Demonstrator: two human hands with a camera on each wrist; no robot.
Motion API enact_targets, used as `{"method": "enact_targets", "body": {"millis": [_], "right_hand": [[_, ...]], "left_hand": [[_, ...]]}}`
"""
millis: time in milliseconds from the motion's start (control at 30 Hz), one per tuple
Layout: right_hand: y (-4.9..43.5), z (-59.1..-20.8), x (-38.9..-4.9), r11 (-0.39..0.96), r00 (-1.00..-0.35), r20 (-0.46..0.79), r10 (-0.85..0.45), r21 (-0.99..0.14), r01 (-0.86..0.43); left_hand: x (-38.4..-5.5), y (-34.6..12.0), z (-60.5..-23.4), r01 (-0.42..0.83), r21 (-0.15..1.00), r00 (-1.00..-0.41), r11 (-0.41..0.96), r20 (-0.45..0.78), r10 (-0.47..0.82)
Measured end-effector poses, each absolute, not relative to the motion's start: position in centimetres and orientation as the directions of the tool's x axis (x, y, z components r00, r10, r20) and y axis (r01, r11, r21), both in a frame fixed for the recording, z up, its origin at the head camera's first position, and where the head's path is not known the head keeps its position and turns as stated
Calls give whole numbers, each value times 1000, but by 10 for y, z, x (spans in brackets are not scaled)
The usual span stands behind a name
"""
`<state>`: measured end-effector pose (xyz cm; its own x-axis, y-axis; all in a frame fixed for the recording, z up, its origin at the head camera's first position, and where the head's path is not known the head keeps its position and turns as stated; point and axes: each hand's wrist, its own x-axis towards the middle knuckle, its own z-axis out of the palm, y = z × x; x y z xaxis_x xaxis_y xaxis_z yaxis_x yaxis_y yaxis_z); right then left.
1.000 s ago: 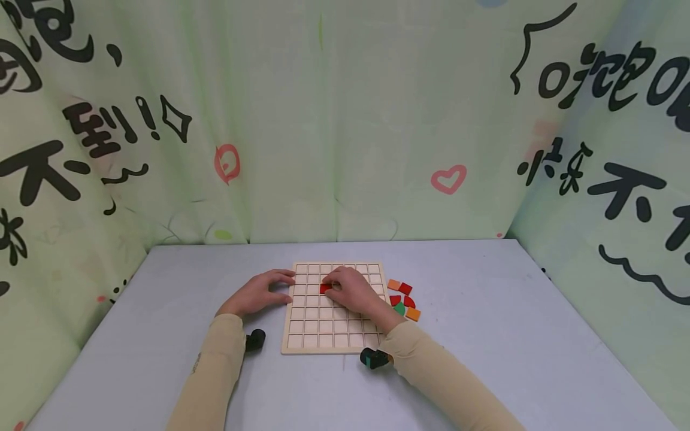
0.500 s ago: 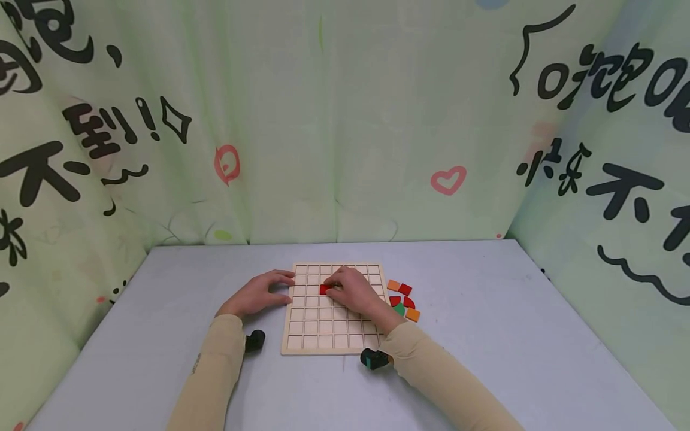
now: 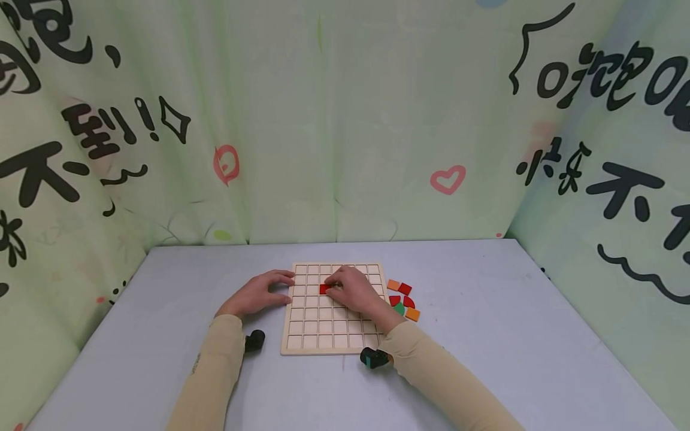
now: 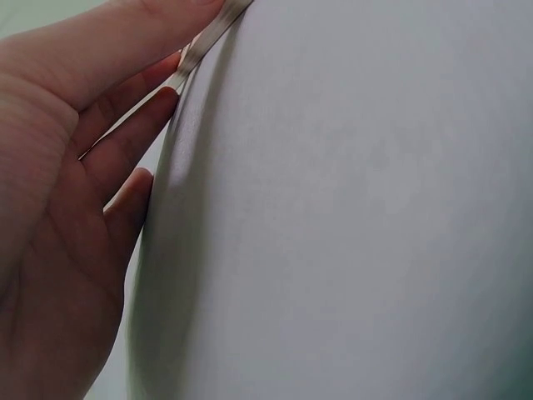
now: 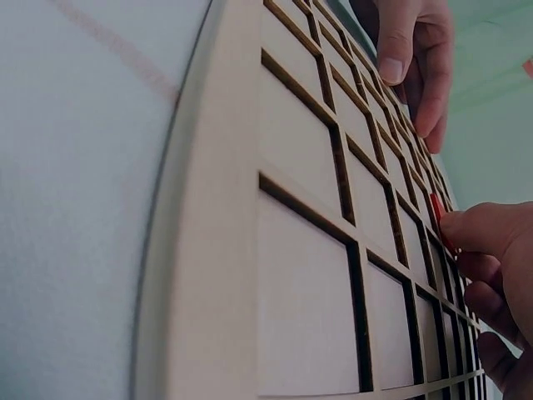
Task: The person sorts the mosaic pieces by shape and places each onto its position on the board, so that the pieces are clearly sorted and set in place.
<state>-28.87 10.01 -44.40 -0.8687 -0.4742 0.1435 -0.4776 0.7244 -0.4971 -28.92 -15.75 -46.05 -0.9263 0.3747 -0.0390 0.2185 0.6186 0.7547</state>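
Note:
A wooden board with a square grid [image 3: 311,328] lies on the table in the head view. My left hand [image 3: 264,291] rests against its left edge, fingers and thumb extended and spread. In the left wrist view, the left hand [image 4: 75,183] has its fingertips along the board's edge [image 4: 208,42]. Over the upper middle of the grid, my right hand [image 3: 353,290] has thumb and fingers curled together at a red tile [image 3: 323,289]. The right wrist view has the right thumb [image 5: 479,227] at the red tile [image 5: 439,218], whose far part the fingers hide.
Beside the board's right edge lie several loose tiles: an orange one [image 3: 412,314], a red square [image 3: 405,288], a red rounded one [image 3: 409,301] and a green one [image 3: 399,308]. The white table [image 3: 485,335] ends at a printed curtain [image 3: 377,120].
The right fingertips have shifted slightly to the right at the red tile, so a little more of its surface shows. The left hand stays put.

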Motion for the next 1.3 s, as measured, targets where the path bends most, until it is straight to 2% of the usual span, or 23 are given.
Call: {"method": "enact_targets", "body": {"millis": [767, 1300], "right_hand": [[101, -447, -289, 721, -882, 139, -450, -527, -450], [137, -437, -285, 658, -914, 173, -368, -646, -387]], "left_hand": [[-289, -158, -460, 242, 750, -920, 616, -25, 391], [-288, -158, -460, 231, 755, -922, 613, -31, 385]]}}
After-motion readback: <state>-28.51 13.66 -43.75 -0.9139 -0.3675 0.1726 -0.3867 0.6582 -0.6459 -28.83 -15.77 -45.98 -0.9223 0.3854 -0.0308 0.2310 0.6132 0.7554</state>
